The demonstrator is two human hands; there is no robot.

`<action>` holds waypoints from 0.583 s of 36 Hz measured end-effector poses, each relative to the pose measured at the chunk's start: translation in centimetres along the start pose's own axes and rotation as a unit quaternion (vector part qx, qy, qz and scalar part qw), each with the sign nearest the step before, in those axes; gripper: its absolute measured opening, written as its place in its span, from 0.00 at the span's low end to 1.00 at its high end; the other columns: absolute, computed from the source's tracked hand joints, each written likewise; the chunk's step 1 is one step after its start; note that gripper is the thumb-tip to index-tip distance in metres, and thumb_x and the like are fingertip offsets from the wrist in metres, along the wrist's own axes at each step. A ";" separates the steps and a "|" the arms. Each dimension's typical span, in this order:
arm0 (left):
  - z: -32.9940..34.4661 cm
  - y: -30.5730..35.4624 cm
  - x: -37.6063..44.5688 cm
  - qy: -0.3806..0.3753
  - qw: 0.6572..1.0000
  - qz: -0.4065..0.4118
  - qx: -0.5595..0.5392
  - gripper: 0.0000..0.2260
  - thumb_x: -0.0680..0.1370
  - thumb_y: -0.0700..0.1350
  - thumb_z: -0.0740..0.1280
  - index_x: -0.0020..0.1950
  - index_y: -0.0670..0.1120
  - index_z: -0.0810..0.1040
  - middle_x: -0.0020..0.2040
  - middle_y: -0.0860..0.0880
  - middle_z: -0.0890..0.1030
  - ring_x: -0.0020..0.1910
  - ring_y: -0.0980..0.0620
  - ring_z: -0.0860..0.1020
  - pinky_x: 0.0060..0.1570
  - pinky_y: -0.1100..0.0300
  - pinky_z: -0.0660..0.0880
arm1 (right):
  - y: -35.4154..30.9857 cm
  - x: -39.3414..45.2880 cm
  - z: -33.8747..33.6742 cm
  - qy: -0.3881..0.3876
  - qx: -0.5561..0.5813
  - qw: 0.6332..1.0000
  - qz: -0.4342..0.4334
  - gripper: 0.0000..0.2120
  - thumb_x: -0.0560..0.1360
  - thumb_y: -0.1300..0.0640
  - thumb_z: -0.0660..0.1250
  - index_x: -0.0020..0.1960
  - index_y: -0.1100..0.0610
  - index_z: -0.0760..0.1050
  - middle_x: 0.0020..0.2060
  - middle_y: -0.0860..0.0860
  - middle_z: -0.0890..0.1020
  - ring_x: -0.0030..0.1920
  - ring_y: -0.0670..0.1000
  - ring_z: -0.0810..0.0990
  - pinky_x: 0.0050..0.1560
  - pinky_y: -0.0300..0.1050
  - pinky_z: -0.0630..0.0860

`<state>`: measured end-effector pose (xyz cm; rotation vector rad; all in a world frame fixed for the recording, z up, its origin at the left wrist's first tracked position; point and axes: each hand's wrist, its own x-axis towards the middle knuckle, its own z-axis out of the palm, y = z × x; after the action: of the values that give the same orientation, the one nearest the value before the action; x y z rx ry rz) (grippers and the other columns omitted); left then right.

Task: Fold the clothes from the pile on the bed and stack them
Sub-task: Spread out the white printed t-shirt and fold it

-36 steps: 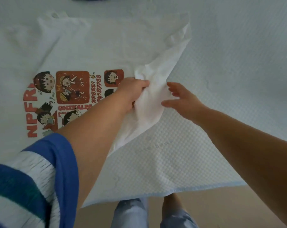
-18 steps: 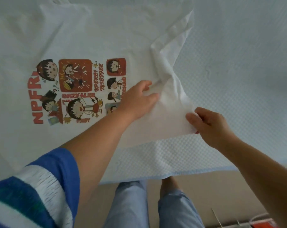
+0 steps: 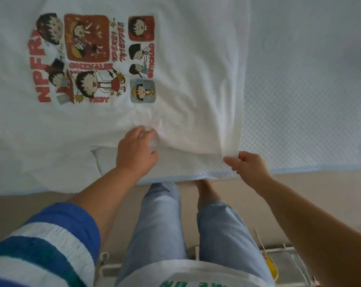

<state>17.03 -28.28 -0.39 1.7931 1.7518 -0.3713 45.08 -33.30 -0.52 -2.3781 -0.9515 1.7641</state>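
T-shirt point(image 3: 175, 83), white, cartoon print up, spread flat on the bed point(image 3: 299, 90), hem running along the near edge. Left hand point(image 3: 135, 151) grips a bunched fold of hem fabric. Right hand point(image 3: 249, 163) pinches the shirt's near corner, apparently thumb against fingers. Both hands well apart, close to the bed's near edge.

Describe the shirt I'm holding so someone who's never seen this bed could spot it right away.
On the pale quilted bed cover lies a white T-shirt, spread flat. Your left hand and right hand grip its near edge. Its red-and-brown cartoon print, with red letters down one side, sets it apart from the plain bedding.
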 end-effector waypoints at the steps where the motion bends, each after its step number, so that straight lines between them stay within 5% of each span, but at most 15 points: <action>1: 0.4 -0.4 -0.3 0.004 1.000 0.000 0.000 0.26 0.71 0.44 0.69 0.69 0.47 0.70 0.70 0.42 0.67 0.70 0.43 0.63 0.64 0.49 0.64 | 0.2 -0.3 0.3 -0.011 -0.035 0.999 -0.026 0.08 0.71 0.49 0.69 0.36 0.51 0.76 0.27 0.45 0.76 0.29 0.45 0.74 0.32 0.40 0.70; 3: 1.0 -1.2 -0.8 0.017 1.000 -0.004 0.001 0.28 0.70 0.44 0.70 0.70 0.47 0.68 0.71 0.41 0.66 0.71 0.43 0.62 0.64 0.48 0.64 | 0.7 -0.8 0.7 -0.037 -0.081 0.994 -0.060 0.04 0.71 0.48 0.70 0.42 0.45 0.75 0.34 0.40 0.77 0.34 0.42 0.75 0.34 0.37 0.69; 5: 1.4 -2.1 -1.1 0.033 0.999 -0.020 0.012 0.29 0.70 0.45 0.70 0.70 0.47 0.67 0.72 0.41 0.64 0.72 0.42 0.60 0.65 0.48 0.62 | 1.2 -0.8 1.0 -0.049 -0.145 0.984 -0.095 0.12 0.71 0.49 0.70 0.51 0.40 0.72 0.39 0.37 0.75 0.38 0.39 0.74 0.38 0.36 0.67; 9: 1.6 -5.1 -1.0 0.084 0.995 -0.055 0.014 0.26 0.69 0.43 0.71 0.67 0.45 0.71 0.70 0.40 0.66 0.70 0.41 0.61 0.64 0.47 0.61 | 1.5 0.8 1.1 0.009 -0.330 0.927 -0.179 0.21 0.73 0.54 0.68 0.65 0.52 0.70 0.51 0.49 0.77 0.49 0.50 0.76 0.47 0.42 0.69; 13: 1.4 -9.0 -0.4 0.123 0.990 -0.063 0.018 0.23 0.69 0.43 0.72 0.63 0.45 0.76 0.64 0.38 0.71 0.66 0.38 0.65 0.61 0.46 0.62 | 0.7 2.8 1.4 0.083 -0.366 0.897 -0.232 0.12 0.71 0.60 0.69 0.52 0.66 0.77 0.52 0.58 0.76 0.51 0.60 0.77 0.45 0.47 0.70; 18: 0.4 -12.9 -0.1 0.134 0.988 -0.062 0.037 0.18 0.70 0.46 0.71 0.60 0.47 0.79 0.58 0.39 0.73 0.59 0.37 0.69 0.57 0.47 0.65 | -1.1 2.4 2.3 0.139 -0.068 0.974 -0.165 0.06 0.72 0.62 0.67 0.48 0.61 0.78 0.39 0.50 0.78 0.38 0.52 0.75 0.38 0.44 0.67; 21: -0.1 -14.5 -0.5 0.159 0.984 -0.066 0.043 0.17 0.70 0.46 0.72 0.58 0.46 0.80 0.53 0.37 0.73 0.54 0.35 0.70 0.54 0.45 0.67 | -2.3 0.4 2.2 0.113 0.210 0.962 -0.130 0.05 0.72 0.62 0.64 0.44 0.57 0.79 0.32 0.46 0.82 0.28 0.47 0.79 0.25 0.37 0.71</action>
<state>2.83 -29.30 -3.18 1.8841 2.1110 -0.2241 42.23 -31.98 -0.78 -2.0253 -0.7310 1.3953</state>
